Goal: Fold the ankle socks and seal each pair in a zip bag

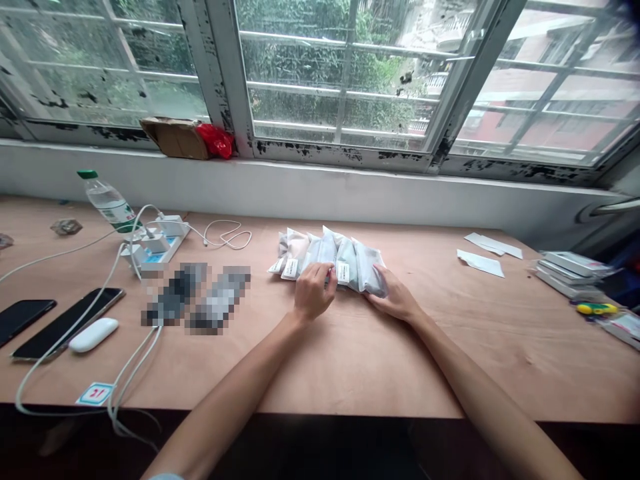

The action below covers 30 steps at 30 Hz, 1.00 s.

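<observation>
Several clear plastic bags with soft, folded contents stand in an overlapping row on the wooden table, among them a pinkish bag (297, 248) and a grey bag (369, 261) at the right end. Small white labels show on some fronts. My left hand (314, 291) is closed in front of the middle bags, its thumb and fingers pressed together by a tiny reddish spot too small to identify. My right hand (397, 297) holds the right edge of the grey bag between its fingers and thumb.
At the left are a water bottle (111, 203), a power strip (175, 243) with cables, phones (65, 323), a white mouse-like object (94, 335) and two blurred items. White papers (483, 263), stacked flat boxes (570, 272) and a yellow-green tool (597, 309) lie right.
</observation>
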### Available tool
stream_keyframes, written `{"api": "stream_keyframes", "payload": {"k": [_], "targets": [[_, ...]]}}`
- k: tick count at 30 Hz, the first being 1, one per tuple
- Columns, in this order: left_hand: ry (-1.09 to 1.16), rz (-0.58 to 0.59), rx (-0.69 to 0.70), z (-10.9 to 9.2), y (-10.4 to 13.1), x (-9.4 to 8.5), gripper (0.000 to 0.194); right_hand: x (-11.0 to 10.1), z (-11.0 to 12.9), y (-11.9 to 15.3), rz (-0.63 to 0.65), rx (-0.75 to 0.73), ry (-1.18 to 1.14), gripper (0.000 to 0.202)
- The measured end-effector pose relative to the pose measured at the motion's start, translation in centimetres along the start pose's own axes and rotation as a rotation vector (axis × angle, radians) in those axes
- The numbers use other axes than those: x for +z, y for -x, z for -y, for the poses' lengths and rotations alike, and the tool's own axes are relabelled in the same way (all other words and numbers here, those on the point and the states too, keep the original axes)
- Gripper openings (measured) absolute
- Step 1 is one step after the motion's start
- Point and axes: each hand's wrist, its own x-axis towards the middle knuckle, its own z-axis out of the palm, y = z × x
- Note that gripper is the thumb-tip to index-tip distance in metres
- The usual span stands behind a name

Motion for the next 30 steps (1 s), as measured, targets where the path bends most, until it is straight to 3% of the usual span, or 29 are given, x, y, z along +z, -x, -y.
{"api": "stream_keyframes", "payload": {"k": [4, 7, 10, 13, 16, 18, 20, 22, 26, 27, 30], "targets": [[0.076, -0.007, -0.069, 0.1, 1.0, 0.2, 0.021, 0.1, 0.4, -0.4, -0.06, 0.034, 0.056, 0.049], [0.14, 0.023, -0.196, 0.1, 1.2, -0.2, 0.026, -0.2, 0.8, -0.6, -0.231, 0.134, 0.065, 0.028], [0.308, 0.102, -0.308, 0.1, 0.7, -1.0, 0.037, -0.8, 1.4, -0.5, -0.551, 0.204, 0.05, 0.03], [0.693, 0.252, -0.481, -0.1, -0.5, -2.1, 0.045, -1.1, 3.0, 0.1, -0.745, 0.015, 0.111, 0.04], [1.118, 0.342, -0.605, -0.1, -1.9, -3.2, 0.055, -0.6, 5.9, 1.3, -0.567, -0.337, 0.182, 0.047], [1.225, 0.257, -0.663, 0.0, -2.5, -3.7, 0.06, -0.1, 8.0, 2.0, -0.324, -0.547, 0.184, 0.048], [1.185, 0.128, -0.735, 0.5, -2.7, -3.9, 0.058, 0.2, 9.9, 2.4, -0.085, -0.646, 0.093, 0.049], [1.103, 0.054, -0.785, 1.0, -2.7, -4.0, 0.054, 0.1, 11.1, 2.0, -0.042, -0.568, -0.075, 0.047], [0.963, 0.068, -0.69, 1.5, -1.9, -3.7, 0.052, -1.1, 11.7, -1.0, -0.409, -0.06, -0.424, 0.035], [0.908, 0.073, -0.644, 1.4, -1.8, -3.6, 0.052, -1.4, 11.6, -1.9, -0.388, 0.024, -0.517, 0.034], [0.633, 0.031, -0.515, 0.6, -1.7, -3.7, 0.053, -2.1, 11.6, -3.8, -0.296, 0.074, -0.657, 0.038]]}}
